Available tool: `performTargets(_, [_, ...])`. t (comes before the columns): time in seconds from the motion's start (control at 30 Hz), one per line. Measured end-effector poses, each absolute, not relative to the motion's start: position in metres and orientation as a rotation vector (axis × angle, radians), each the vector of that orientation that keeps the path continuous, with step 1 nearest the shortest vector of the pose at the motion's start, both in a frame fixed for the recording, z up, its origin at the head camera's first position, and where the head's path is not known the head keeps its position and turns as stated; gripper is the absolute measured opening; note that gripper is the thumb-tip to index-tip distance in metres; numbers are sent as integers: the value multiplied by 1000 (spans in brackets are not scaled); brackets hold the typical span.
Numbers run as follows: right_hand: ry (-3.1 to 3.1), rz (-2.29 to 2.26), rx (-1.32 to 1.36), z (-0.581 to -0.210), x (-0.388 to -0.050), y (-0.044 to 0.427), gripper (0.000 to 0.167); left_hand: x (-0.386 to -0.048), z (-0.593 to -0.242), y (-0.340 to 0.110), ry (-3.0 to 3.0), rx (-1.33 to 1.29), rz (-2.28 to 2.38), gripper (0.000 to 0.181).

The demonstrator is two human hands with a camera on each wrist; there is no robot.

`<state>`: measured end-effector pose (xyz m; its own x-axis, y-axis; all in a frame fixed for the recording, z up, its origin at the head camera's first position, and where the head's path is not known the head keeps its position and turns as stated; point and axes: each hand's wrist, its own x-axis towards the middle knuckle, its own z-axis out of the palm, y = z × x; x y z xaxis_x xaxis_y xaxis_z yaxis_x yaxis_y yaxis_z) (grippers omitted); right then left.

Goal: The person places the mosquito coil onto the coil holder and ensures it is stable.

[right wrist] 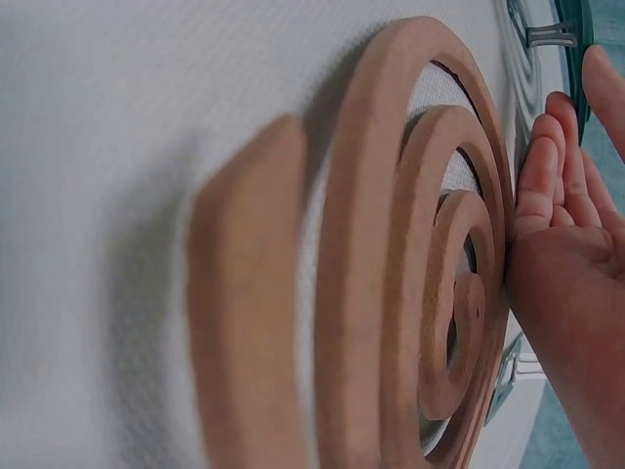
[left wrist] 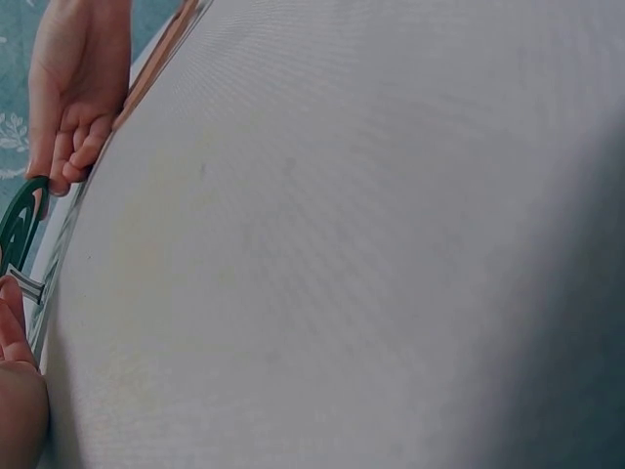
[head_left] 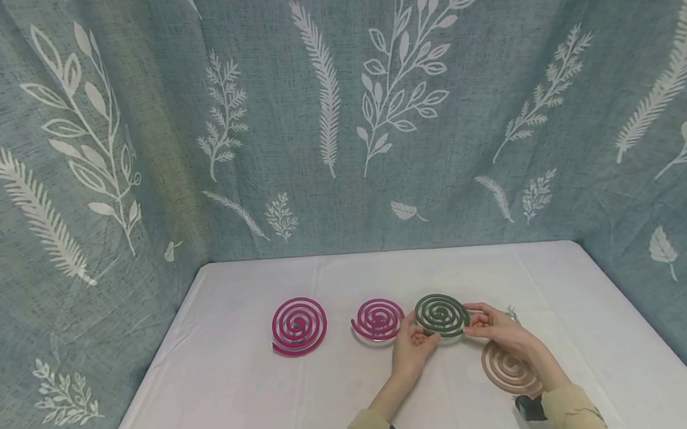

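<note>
Both hands hold a dark green mosquito coil [head_left: 442, 315] level above the table. My left hand [head_left: 413, 352] pinches its left rim, and my right hand [head_left: 504, 329] has thumb and fingers at its right rim. A small metal stand [right wrist: 552, 35] shows beneath the green coil in the right wrist view; whether the coil rests on it I cannot tell. Under it is a clear glass dish [right wrist: 524, 49]. Beneath the right wrist sits a brown mosquito coil [right wrist: 347, 254], partly hidden by the hand in the head view.
Left of my hands, a magenta coil [head_left: 378, 318] stands raised over a clear dish. Another magenta coil [head_left: 299, 327] stands further left. The white table [head_left: 243, 407] meets a leaf-patterned curtain [head_left: 317, 176] at its back and sides.
</note>
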<state>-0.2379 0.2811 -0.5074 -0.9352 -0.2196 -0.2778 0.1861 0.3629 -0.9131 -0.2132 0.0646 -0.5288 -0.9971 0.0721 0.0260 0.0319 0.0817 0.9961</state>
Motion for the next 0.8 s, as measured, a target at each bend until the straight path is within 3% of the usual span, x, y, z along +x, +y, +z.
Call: performTargets(0.8, [2263,-1619,-44,-508,-238,281,79,-213,-530,64,2284,122,2122,69])
